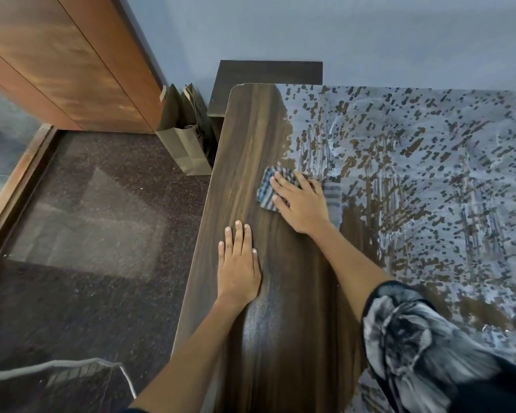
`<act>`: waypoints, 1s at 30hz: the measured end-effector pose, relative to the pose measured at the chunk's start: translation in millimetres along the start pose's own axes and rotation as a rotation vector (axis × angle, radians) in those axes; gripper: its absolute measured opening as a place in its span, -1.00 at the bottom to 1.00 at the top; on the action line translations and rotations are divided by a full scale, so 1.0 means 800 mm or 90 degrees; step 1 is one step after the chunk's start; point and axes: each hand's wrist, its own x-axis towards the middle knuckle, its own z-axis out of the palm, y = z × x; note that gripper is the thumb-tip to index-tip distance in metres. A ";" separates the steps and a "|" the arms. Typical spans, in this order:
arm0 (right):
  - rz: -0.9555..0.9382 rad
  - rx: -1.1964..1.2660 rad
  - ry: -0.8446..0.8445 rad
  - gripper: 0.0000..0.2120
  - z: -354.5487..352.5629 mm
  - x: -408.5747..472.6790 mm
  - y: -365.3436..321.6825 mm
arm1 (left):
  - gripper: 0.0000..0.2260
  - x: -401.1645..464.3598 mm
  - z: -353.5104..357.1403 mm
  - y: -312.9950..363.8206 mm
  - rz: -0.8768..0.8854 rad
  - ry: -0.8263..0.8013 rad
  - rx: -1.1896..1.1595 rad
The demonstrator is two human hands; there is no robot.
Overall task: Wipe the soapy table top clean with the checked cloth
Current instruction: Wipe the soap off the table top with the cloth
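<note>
The dark wooden table top [251,162] runs away from me. Its left strip is bare wood, while pale soapy foam [429,174] with dark flecks covers the right part. My right hand [300,201] presses flat on the folded blue-and-white checked cloth [267,192] at the foam's left border, fingers spread and pointing left. My left hand [239,263] rests flat on the bare wood nearer to me, fingers straight.
A brown paper bag [185,144] stands on the floor against the table's far left corner. A wooden cabinet [72,61] fills the upper left. Dark speckled floor [87,234] lies left of the table. A blue wall [340,31] backs it.
</note>
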 end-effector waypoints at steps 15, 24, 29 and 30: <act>0.001 -0.004 0.036 -0.54 -0.003 -0.018 0.058 | -0.53 0.041 -0.014 -0.002 0.071 -0.009 0.039; -0.068 0.003 0.015 -0.53 -0.003 0.034 -0.006 | -0.54 0.081 -0.011 0.013 0.059 0.010 0.041; -0.143 -0.027 -0.007 -0.53 0.004 -0.033 0.035 | -0.53 0.093 -0.009 0.024 0.036 0.014 0.044; -0.132 -0.034 -0.007 -0.51 0.002 -0.037 0.047 | -0.54 0.096 -0.009 0.027 0.033 0.017 0.041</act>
